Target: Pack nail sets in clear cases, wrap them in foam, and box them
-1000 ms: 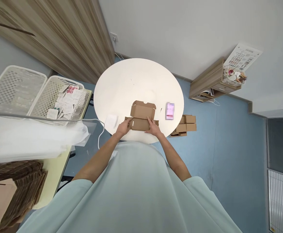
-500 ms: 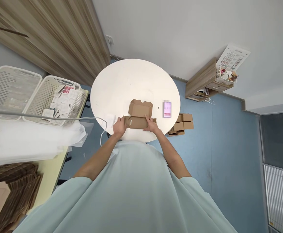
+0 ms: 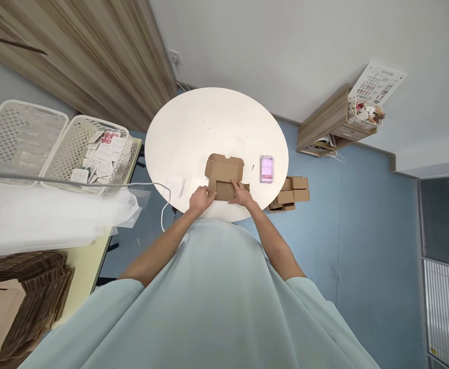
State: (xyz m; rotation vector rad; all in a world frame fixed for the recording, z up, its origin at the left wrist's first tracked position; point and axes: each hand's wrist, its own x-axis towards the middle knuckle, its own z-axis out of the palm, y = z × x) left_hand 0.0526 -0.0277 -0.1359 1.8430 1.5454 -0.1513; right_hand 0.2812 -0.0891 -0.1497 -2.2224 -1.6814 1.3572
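Note:
A brown cardboard box (image 3: 226,169), partly folded, lies near the close edge of the round white table (image 3: 209,118). Its lid with side flaps stands open on the far side. My left hand (image 3: 202,199) grips the folded-in left side panel of the box, thumb toward its inside. At the right end, my right hand (image 3: 240,195) holds the box wall, with fingers reaching over into it. A phone-like item with a blurred pink screen (image 3: 266,169) lies to the right of the box. Left of my left hand is a small white item (image 3: 175,187).
Folded boxes (image 3: 291,193) are stacked low beyond the table's right side. On the left, a side table carries a white basket of cards (image 3: 84,154), white plastic sheeting (image 3: 51,218) and flat cardboard (image 3: 36,292). A white cable (image 3: 147,183) hangs across the left.
My left hand has moved right and folded the left side panel inward over the box bottom. My right hand has stayed at the right end.

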